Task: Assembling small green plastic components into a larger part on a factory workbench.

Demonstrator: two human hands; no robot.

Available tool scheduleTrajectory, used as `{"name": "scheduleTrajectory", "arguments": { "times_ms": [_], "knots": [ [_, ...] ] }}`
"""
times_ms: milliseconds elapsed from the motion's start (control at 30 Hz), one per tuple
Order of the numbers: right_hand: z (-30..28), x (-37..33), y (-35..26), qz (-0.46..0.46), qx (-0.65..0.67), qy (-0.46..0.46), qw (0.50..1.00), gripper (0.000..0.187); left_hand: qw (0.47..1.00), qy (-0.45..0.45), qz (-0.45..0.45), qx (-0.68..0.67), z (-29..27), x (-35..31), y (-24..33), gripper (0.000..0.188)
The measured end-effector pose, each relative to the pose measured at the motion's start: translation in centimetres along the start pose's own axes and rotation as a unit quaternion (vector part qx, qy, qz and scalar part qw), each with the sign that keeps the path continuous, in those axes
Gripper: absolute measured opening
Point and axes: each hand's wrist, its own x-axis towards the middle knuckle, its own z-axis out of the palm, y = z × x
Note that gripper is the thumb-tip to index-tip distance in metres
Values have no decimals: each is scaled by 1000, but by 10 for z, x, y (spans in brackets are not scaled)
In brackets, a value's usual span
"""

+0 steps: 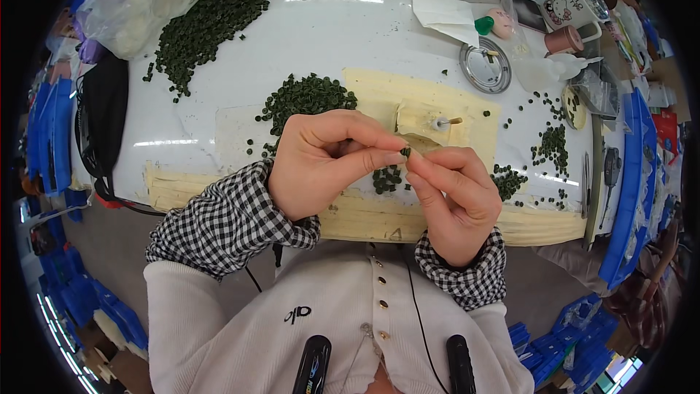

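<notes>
Above the table's near part, my left hand (324, 164) pinches a small dark green piece (406, 152) between thumb and forefinger. The fingertips of my right hand (458, 201) are closed against the same piece from the right; how they grip it is partly hidden. Under and between my hands lies a small cluster of similar green pieces (386, 179). A larger pile of them (306, 97) sits just beyond my left hand. Past the right fingers stands a small white holder (440, 124) with a wooden-looking stick, on yellowish tape.
A big heap of green pieces (219, 18) spreads at the far left beside plastic bags (138, 11). Smaller groups (552, 147) lie at the right, near a round metal dish (485, 67), a white paper (445, 18) and a pink cylinder (564, 40). Blue bins (628, 197) flank the table.
</notes>
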Motion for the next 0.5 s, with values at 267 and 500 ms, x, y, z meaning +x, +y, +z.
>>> {"name": "scheduleTrajectory", "arguments": {
  "times_ms": [267, 500],
  "knots": [
    [0, -1, 1, -12, 2, 6, 1000, 32, 998, 0, -53, -25, 2, 0, 7, 13],
    [0, -1, -1, -6, 3, 10, 1000, 31, 998, 5, -54, -30, 2, 0, 6, 15]
  ]
}}
